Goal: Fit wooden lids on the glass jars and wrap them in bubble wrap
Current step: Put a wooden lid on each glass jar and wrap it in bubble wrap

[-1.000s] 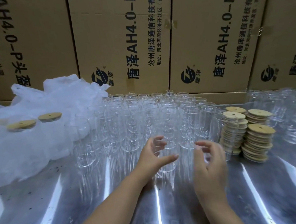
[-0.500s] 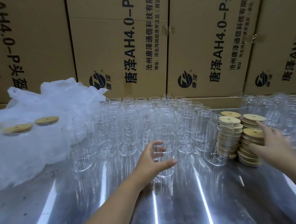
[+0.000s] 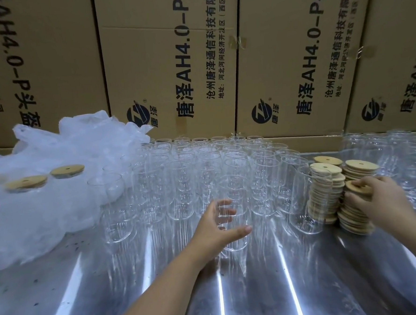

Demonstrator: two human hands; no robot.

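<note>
On the counter (image 3: pixel 306 273) a glass jar (image 3: pixel 233 197) is gripped by the left hand (image 3: pixel 216 227), its fingers curled round it, and right of it a wooden lid (image 3: pixel 357 186) is pinched by the right hand (image 3: pixel 380 200).

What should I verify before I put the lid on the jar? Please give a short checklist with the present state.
1. Left hand grips the front jar: ok.
2. Jar upright, mouth uncovered: ok.
3. Right hand pinches the top lid of the near stack: ok.
4. Only one lid taken: cannot tell.
5. Room around the jar: not ok, neighbouring jars stand very close.
6. Bubble wrap lies ready at the left: ok.
</note>
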